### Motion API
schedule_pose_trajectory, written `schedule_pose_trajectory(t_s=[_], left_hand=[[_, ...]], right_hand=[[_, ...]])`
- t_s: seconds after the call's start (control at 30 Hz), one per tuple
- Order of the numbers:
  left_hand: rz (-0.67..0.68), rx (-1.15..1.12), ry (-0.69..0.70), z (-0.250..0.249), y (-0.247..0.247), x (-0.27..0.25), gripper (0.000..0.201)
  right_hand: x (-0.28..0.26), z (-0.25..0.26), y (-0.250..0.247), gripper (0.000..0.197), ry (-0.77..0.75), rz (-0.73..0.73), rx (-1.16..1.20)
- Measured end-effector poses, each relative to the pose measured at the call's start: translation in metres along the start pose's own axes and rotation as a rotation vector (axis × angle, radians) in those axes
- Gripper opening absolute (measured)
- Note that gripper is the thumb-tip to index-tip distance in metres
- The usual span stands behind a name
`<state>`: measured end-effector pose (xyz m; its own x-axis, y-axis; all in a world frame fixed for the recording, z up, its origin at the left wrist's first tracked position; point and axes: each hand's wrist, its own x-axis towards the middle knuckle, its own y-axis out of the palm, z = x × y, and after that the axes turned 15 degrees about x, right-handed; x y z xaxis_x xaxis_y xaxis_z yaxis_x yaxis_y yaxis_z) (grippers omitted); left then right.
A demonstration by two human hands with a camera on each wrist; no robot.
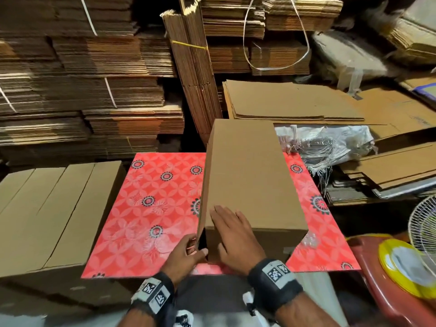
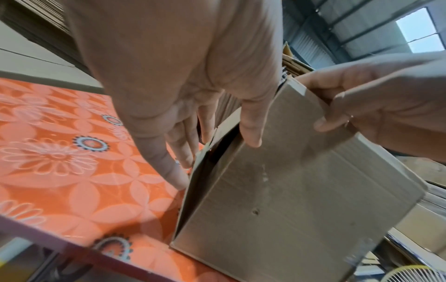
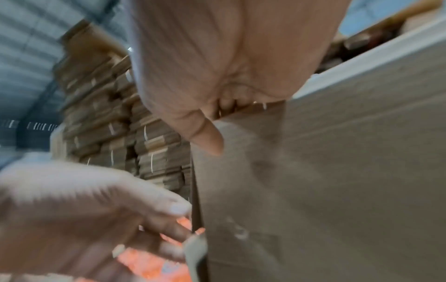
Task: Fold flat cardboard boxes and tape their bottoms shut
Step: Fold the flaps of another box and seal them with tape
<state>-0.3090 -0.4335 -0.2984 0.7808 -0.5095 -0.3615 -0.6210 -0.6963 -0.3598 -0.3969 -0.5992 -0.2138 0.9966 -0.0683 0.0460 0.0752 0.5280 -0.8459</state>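
A long brown cardboard box [image 1: 247,173] lies on the red flowered table [image 1: 153,208], one end facing me. My left hand [image 1: 186,251] pinches the left side flap [image 2: 205,171] at that end, thumb [image 2: 251,133] on the folded end flap and fingers outside; a dark gap shows between the flaps. My right hand [image 1: 233,232] lies over the near top edge, fingers spread flat on the top panel, thumb [image 3: 210,141] pressing the end flap [image 3: 337,171]. The box's far end is hidden.
Brown boxes [image 1: 47,208] lie side by side left of the table. Strapped bundles of flat cardboard [image 1: 70,90] fill the back, loose sheets [image 1: 295,102] and a white sack [image 1: 325,142] the right. A yellow ring-shaped object [image 1: 401,272] lies on a red stool beside a fan [image 1: 424,227].
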Motion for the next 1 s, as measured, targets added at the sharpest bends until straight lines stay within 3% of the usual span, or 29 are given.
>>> schedule_pose_trajectory(t_s=[0.13,0.27,0.3,0.37,0.43,0.5,0.57,0.67,0.77,0.87,1.0], left_hand=[[0.024,0.084,0.068,-0.004,0.014,0.007,0.059],[0.027,0.099,0.081,-0.004,0.014,0.013,0.067],[0.036,0.091,0.083,-0.004,0.013,0.013,0.070],[0.053,0.069,0.092,-0.004,0.011,0.014,0.073],[0.085,0.005,0.073,-0.004,0.011,0.015,0.081],[0.121,-0.063,0.049,-0.006,0.013,0.013,0.092],[0.160,-0.115,0.057,-0.009,0.016,0.009,0.092],[0.123,-0.233,0.037,-0.016,0.015,0.005,0.073],[0.021,-0.402,-0.077,-0.017,0.021,0.004,0.046],[-0.017,-0.626,-0.143,-0.009,0.040,0.006,0.067],[-0.079,-0.888,-0.272,0.001,0.070,0.009,0.068]], right_hand=[[-0.016,-0.013,-0.007,0.089,0.029,-0.079,-0.003],[-0.047,-0.057,-0.028,0.095,0.365,-0.545,0.128],[-0.056,-0.064,-0.037,0.096,0.473,-0.683,0.285],[-0.072,-0.085,-0.047,0.087,0.629,-0.854,0.845],[-0.079,-0.099,-0.042,0.071,0.707,-0.767,1.331],[-0.081,-0.102,-0.032,0.067,0.733,-0.662,1.414],[-0.079,-0.100,-0.021,0.076,0.686,-0.611,1.331],[-0.067,-0.088,-0.029,0.087,0.529,-0.558,1.254],[-0.041,-0.063,-0.058,0.097,0.258,-0.483,0.843],[-0.006,-0.016,-0.084,0.090,0.110,-0.326,0.260],[0.023,0.025,-0.073,0.089,0.001,-0.203,-0.083]])
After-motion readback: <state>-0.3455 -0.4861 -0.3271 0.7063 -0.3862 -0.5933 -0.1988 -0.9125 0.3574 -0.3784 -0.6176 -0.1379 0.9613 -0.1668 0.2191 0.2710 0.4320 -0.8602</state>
